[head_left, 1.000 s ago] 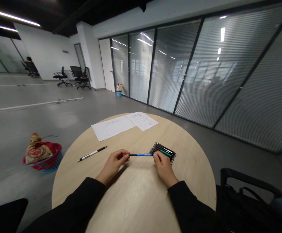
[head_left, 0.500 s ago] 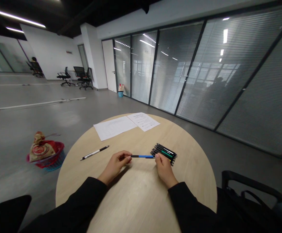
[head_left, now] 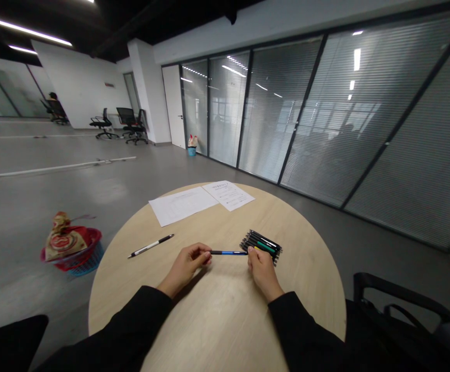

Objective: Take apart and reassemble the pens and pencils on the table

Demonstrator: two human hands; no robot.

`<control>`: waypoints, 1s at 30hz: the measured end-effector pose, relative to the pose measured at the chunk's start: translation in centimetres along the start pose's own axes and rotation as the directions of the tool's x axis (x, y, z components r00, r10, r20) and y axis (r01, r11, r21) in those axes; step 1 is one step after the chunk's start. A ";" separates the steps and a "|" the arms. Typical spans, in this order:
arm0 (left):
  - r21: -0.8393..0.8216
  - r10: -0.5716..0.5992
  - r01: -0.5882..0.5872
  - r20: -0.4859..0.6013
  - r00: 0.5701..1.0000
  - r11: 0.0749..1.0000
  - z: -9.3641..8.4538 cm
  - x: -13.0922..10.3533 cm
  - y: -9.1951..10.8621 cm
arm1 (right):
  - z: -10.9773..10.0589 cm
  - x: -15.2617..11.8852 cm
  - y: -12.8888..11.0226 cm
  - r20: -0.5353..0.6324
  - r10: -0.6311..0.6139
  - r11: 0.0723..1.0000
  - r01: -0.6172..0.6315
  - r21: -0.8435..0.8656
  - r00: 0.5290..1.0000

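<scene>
A blue and black pen (head_left: 228, 253) is held level above the round wooden table (head_left: 217, 320), stretched between my two hands. My left hand (head_left: 186, 266) pinches its dark end with thumb and fingers. At the other end, my right hand (head_left: 263, 271) is closed on the pen, its tip hidden by the fingers. Just behind my right hand lies a row of several pens (head_left: 261, 243), mostly black, with green and yellow parts showing. A single white and black pen (head_left: 151, 246) rests apart on the left side of the table.
Two printed paper sheets (head_left: 184, 205) lie at the table's far edge. On the floor at left stands a basket (head_left: 87, 261) with a tied bag in it. A black chair (head_left: 399, 294) is close on the right. Glass partitions run along the far right.
Both hands keep their grip on the blue and black pen. The pen appears slightly rolled, with a different side showing; otherwise the view has barely shifted.
</scene>
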State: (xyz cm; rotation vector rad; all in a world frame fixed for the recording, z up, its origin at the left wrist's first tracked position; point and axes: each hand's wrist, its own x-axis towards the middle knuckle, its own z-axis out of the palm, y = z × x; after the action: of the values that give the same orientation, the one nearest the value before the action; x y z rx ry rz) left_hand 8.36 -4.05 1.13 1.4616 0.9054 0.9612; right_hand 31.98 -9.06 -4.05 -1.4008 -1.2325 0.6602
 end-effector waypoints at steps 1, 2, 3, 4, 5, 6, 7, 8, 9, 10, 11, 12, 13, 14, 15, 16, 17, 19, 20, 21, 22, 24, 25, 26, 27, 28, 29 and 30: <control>-0.003 0.002 -0.002 -0.010 1.000 1.000 0.0 0.0 0.0 | 0.0 -0.2 -0.1 0.011 0.009 1.000 -0.009 0.012 1.000; -0.005 0.002 -0.002 -0.019 1.000 1.000 0.0 0.0 -0.1 | 0.1 -0.3 -0.1 0.018 0.005 1.000 -0.006 0.020 1.000; -0.005 0.001 -0.001 -0.027 1.000 1.000 0.0 0.0 -0.1 | 0.1 -0.4 -0.2 0.025 -0.011 1.000 0.010 0.025 1.000; -0.001 -0.002 0.002 -0.032 0.999 1.000 0.0 0.0 -0.1 | 0.0 -0.5 -0.3 0.034 -0.035 0.999 0.034 0.030 0.999; 0.005 -0.004 0.004 -0.035 0.999 1.000 0.0 0.0 -0.1 | 0.0 -0.6 -0.4 0.045 -0.059 0.998 0.058 0.034 0.997; 0.012 -0.006 0.006 -0.036 0.999 1.000 0.0 0.0 0.0 | 0.0 -0.6 -0.4 0.059 -0.078 0.996 0.076 0.036 0.995; 0.019 -0.006 0.007 -0.032 0.999 1.000 -0.1 -0.1 0.0 | -0.1 -0.7 -0.5 0.080 -0.089 0.996 0.087 0.032 0.993; 0.027 -0.005 0.006 -0.026 1.000 1.000 -0.1 -0.1 -0.1 | -0.2 -0.7 -0.5 0.100 -0.097 0.995 0.095 0.021 0.990; 0.035 -0.002 0.003 -0.018 1.000 0.999 -0.1 -0.1 -0.1 | -0.2 -0.6 -0.6 0.123 -0.103 0.995 0.103 0.002 0.987; 0.041 0.004 -0.003 -0.009 1.000 0.999 -0.1 -0.1 -0.2 | -0.3 -0.6 -0.6 0.142 -0.107 0.994 0.110 -0.017 0.984; 0.048 0.009 -0.009 0.000 1.000 0.999 -0.1 -0.1 -0.3 | -0.4 -0.6 -0.6 0.158 -0.108 0.993 0.114 -0.030 0.982; 0.056 0.013 -0.013 0.007 1.000 0.998 -0.1 -0.1 -0.4 | -0.4 -0.6 -0.7 0.172 -0.106 0.993 0.114 -0.037 0.979; 0.066 0.014 -0.015 0.010 1.000 0.998 -0.1 -0.1 -0.5 | -0.5 -0.6 -0.7 0.184 -0.103 0.993 0.112 -0.041 0.978; 0.079 0.012 -0.013 0.011 1.000 0.997 -0.1 -0.1 -0.6 | -0.5 -0.6 -0.7 0.194 -0.102 0.993 0.113 -0.046 0.976; 0.098 0.005 -0.006 0.009 1.000 0.995 -0.2 -0.1 -0.7 | -0.5 -0.6 -0.8 0.199 -0.107 0.991 0.121 -0.057 0.974; 0.126 -0.004 0.003 0.004 1.000 0.992 -0.2 -0.1 -0.8 | -0.5 -0.6 -0.8 0.201 -0.120 0.988 0.137 -0.073 0.972; 0.164 -0.012 0.012 0.000 1.000 0.986 -0.3 -0.1 -0.8 | -0.5 -0.7 -0.9 0.200 -0.141 0.982 0.162 -0.092 0.969; 0.258 -0.018 0.017 -0.001 1.000 0.966 -0.4 -0.1 -0.9 | -0.5 -0.7 -1.0 0.196 -0.199 0.965 0.226 -0.130 0.960; 0.304 -0.017 0.015 0.002 1.000 0.953 -0.4 -0.1 -0.9 | -0.5 -0.8 -1.1 0.207 -0.228 0.954 0.261 -0.148 0.951; 0.339 -0.015 0.012 0.005 1.000 0.941 -0.5 -0.1 -0.9 | -0.5 -0.8 -1.2 0.226 -0.252 0.943 0.291 -0.163 0.941; 0.359 -0.013 0.010 0.007 1.000 0.933 -0.5 -0.1 -0.9 | -0.6 -0.9 -1.3 0.250 -0.267 0.933 0.315 -0.174 0.931; 0.327 0.005 -0.005 0.002 1.000 0.945 -0.5 -0.1 -0.9 | -0.6 -0.8 -1.5 0.277 -0.278 0.922 0.336 -0.192 0.920; 0.277 0.025 -0.024 0.002 1.000 0.960 -0.5 -0.1 -0.9 | -0.6 -0.8 -1.5 0.274 -0.276 0.921 0.335 -0.200 0.921; 0.214 0.049 -0.049 0.005 0.999 0.976 -0.4 -0.1 -0.9 | -0.7 -0.7 -1.5 0.260 -0.272 0.922 0.329 -0.206 0.926; 0.150 0.074 -0.074 0.010 0.997 0.986 -0.3 0.0 -0.9 | -0.7 -0.7 -1.5 0.247 -0.268 0.924 0.321 -0.210 0.931; 0.096 0.091 -0.093 0.019 0.996 0.991 -0.3 0.0 -0.8 | -0.7 -0.6 -1.4 0.238 -0.264 0.926 0.315 -0.209 0.935; 0.061 0.099 -0.100 0.028 0.995 0.993 -0.3 0.0 -0.8 | -0.7 -0.5 -1.4 0.234 -0.262 0.927 0.312 -0.207 0.936; 0.048 0.098 -0.100 0.035 0.995 0.994 -0.3 0.0 -0.7 | -0.7 -0.5 -1.3 0.234 -0.262 0.928 0.311 -0.203 0.936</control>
State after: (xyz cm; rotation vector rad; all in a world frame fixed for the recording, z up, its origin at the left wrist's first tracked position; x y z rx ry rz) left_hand 8.12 -3.85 0.42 1.5722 0.8447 0.9903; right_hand 32.02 -9.93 -2.76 -1.3296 -1.6890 0.4685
